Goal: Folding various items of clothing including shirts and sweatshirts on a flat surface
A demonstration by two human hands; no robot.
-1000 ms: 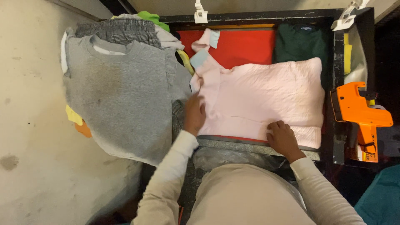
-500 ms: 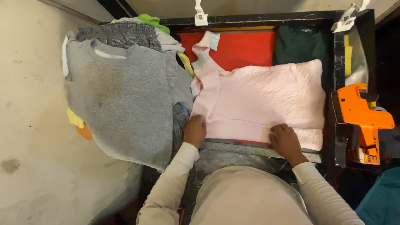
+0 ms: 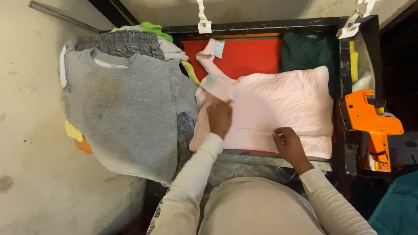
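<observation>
A pale pink quilted sweater (image 3: 278,104) lies spread on a red-topped table (image 3: 248,54) with a black frame. My left hand (image 3: 219,117) presses flat on the sweater's left part, near its folded sleeve. My right hand (image 3: 289,146) rests on the sweater's near edge, fingers curled onto the fabric. A sleeve with a small light tag (image 3: 217,48) points toward the far side.
A grey sweatshirt (image 3: 122,104) tops a pile of clothes at the left, with checked fabric (image 3: 117,41) behind it. A dark green garment (image 3: 307,50) lies at the far right. An orange tagging gun (image 3: 370,124) sits at the right edge. White clips (image 3: 202,19) hang on the far rim.
My left hand slid down the sweater's left edge toward me, then back up onto its left part. My right hand stayed on the near edge.
</observation>
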